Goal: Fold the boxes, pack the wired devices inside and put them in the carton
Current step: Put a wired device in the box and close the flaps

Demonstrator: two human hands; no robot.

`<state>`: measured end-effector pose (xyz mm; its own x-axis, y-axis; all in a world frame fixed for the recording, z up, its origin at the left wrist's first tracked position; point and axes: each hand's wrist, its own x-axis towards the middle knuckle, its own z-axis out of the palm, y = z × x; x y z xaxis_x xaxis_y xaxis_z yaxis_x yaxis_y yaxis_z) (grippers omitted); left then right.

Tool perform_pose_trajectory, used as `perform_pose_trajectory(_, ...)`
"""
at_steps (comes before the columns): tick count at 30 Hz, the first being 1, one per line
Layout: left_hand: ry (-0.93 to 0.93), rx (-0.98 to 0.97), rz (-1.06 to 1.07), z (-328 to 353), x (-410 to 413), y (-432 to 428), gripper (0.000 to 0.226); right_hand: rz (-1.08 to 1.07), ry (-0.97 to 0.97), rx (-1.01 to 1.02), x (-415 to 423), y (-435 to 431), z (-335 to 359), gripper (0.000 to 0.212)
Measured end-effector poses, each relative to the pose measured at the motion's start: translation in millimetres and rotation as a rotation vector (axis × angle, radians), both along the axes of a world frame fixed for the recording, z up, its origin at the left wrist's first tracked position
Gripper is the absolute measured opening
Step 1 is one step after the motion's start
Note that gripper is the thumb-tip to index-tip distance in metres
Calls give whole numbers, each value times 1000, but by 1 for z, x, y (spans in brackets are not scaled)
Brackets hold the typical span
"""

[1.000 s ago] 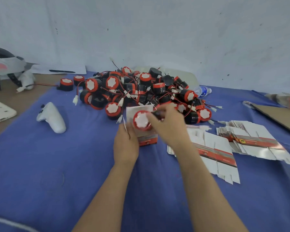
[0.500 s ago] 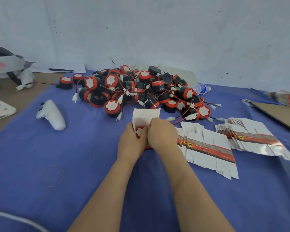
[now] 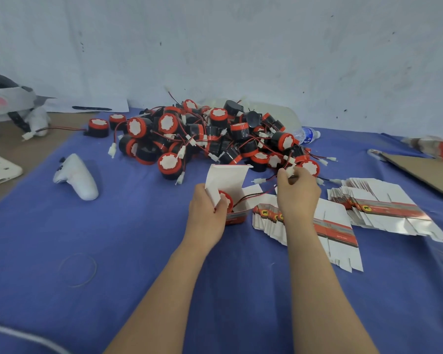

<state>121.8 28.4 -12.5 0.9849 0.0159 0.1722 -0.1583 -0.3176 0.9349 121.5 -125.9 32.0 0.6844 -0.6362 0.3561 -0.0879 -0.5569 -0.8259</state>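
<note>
A small white and red box (image 3: 229, 182) stands open on the blue cloth, its lid flap raised. A red and black wired device (image 3: 226, 200) sits inside it. My left hand (image 3: 206, 215) grips the box and presses on the device. The device's red and black wire (image 3: 255, 194) runs out to the right. My right hand (image 3: 297, 194) pinches the white connector at the wire's end, raised above the flat boxes. A pile of wired devices (image 3: 210, 139) lies behind the box. A stack of flat unfolded boxes (image 3: 327, 228) lies under my right forearm.
A second stack of flat boxes (image 3: 384, 208) lies at the right, a brown cardboard sheet (image 3: 427, 172) beyond it. A white controller (image 3: 78, 177) lies at the left, a plastic bottle (image 3: 306, 135) behind the pile, a headset (image 3: 8, 98) at far left.
The device went from my right hand down into the box. My right hand then left the box and moved right, pulling the wire's end up. The lid flap now stands open.
</note>
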Motion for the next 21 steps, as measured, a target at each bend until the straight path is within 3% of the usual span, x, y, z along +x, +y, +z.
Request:
perform_pose_trajectory(5,-44,-46,66,1,4,2,27,250,-108,166,-4,30,8,8)
perform_pose_trajectory(7,-30,-63,63,1,4,3,27,342,-113,268,-5,45,5,14)
perform_pose_trajectory(12,-9,-67,88,0,3,3,19,297,-190,298,-4,48,-2,18)
perform_pose_trajectory(17,-22,-21,108,-1,4,5,19,92,-83,-160,-5,21,-2,14)
perform_pose_trajectory(21,-85,24,124,0,3,3,27,117,-93,2,-8,16,6,13)
